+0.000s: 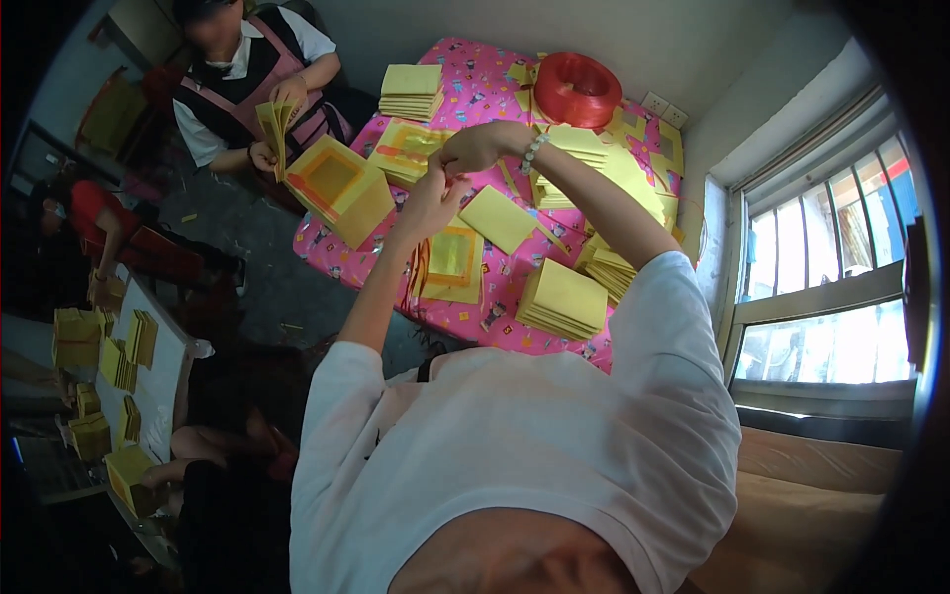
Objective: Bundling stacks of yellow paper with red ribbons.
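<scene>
My left hand [433, 206] and my right hand [478, 148] meet above the pink table, fingertips close together. Both are closed in a pinch; whatever lies between the fingers is too small to make out. A beaded bracelet [535, 152] circles my right wrist. Under my left hand lies yellow paper with an orange-bordered square [451, 259], and thin red strips [420, 272] run along its left side. A plain yellow sheet or packet [498, 220] rests just right of it. Beyond my hands is a stack of yellow paper with orange print [398, 148].
Yellow paper stacks [562, 300] stand on the patterned pink tablecloth [341, 259]. A roll of red plastic strip [578, 90] sits at the back. Across the table, a co-worker [259, 84] handles yellow papers [276, 134]. A barred window [826, 247] is at right; others work at a left table [166, 386].
</scene>
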The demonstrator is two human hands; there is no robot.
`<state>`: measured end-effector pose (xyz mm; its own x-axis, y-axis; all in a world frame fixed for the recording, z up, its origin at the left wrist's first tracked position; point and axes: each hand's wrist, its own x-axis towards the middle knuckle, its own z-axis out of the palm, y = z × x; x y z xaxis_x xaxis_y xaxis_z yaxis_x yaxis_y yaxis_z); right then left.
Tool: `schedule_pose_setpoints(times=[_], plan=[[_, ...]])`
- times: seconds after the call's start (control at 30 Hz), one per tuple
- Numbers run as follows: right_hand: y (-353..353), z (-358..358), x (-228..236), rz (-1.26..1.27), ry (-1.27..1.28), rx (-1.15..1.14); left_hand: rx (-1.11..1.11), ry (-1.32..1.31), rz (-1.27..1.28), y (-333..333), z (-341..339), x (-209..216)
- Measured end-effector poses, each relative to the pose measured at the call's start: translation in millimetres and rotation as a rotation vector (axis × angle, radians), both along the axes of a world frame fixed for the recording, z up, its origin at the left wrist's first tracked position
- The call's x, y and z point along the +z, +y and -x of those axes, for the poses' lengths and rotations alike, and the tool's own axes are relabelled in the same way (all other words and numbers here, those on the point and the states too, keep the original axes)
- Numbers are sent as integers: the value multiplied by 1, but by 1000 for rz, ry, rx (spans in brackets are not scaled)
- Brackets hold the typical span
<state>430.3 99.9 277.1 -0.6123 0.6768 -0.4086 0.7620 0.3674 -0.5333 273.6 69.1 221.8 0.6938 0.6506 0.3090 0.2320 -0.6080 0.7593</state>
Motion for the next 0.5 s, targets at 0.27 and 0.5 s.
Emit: schedule_pose_setpoints(times=[0.27,0.5], plan=[[-12,-69,39,107,65,-298,236,291,-192,4,-24,0],[-12,-80,25,-168,690,-715,258,-181,-29,17,-49,-5]])
